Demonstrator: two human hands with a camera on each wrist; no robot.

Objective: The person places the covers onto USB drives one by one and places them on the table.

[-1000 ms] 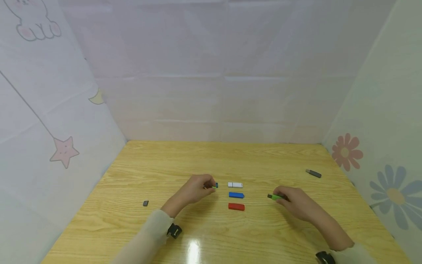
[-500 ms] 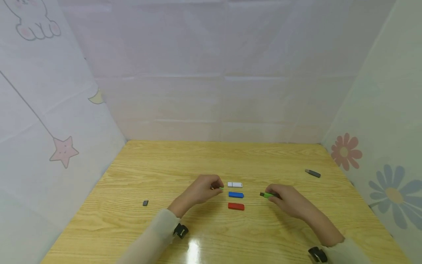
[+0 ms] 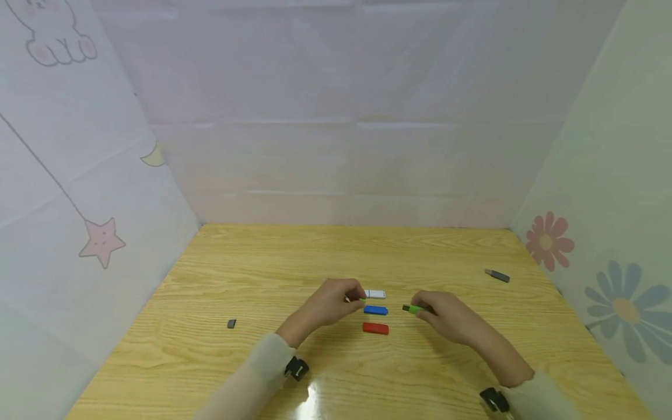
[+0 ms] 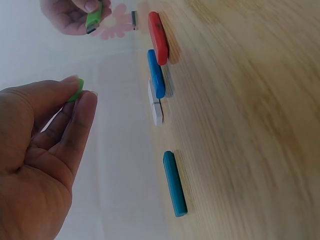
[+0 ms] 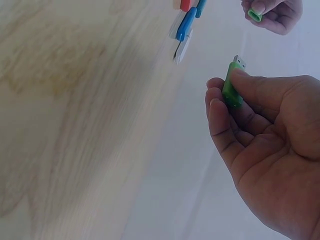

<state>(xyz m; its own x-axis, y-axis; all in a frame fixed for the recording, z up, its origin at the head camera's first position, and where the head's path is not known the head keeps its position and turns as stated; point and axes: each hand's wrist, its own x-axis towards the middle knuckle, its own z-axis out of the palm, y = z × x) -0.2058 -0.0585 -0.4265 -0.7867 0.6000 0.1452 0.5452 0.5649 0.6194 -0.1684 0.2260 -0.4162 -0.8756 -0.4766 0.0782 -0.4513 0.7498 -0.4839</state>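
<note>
My left hand [image 3: 336, 300] pinches a small green USB stick cap [image 4: 77, 90] between thumb and fingertips; its hollow end shows in the right wrist view. In my right hand [image 3: 448, 318] is a green USB stick [image 5: 232, 87], gripped by thumb and fingers, its bare metal plug [image 5: 240, 61] pointing toward the left hand. A short gap separates plug and cap. On the table below lie a white USB stick [image 3: 375, 294], a blue USB stick [image 3: 375, 310] and a red USB stick [image 3: 375, 328] in a column. The left fingertips overlap the white one's end in the head view.
A teal USB stick [image 4: 175, 184] lies on the wooden table [image 3: 294, 248], hidden behind the left hand in the head view. A grey USB stick [image 3: 497, 276] lies at the back right, and a small dark cap [image 3: 231, 323] at the left. Printed cloth walls surround the table.
Both hands have moved toward each other, the left one rightward with the green cap, the right one leftward with the green USB stick. The sticks on the table stay put.
</note>
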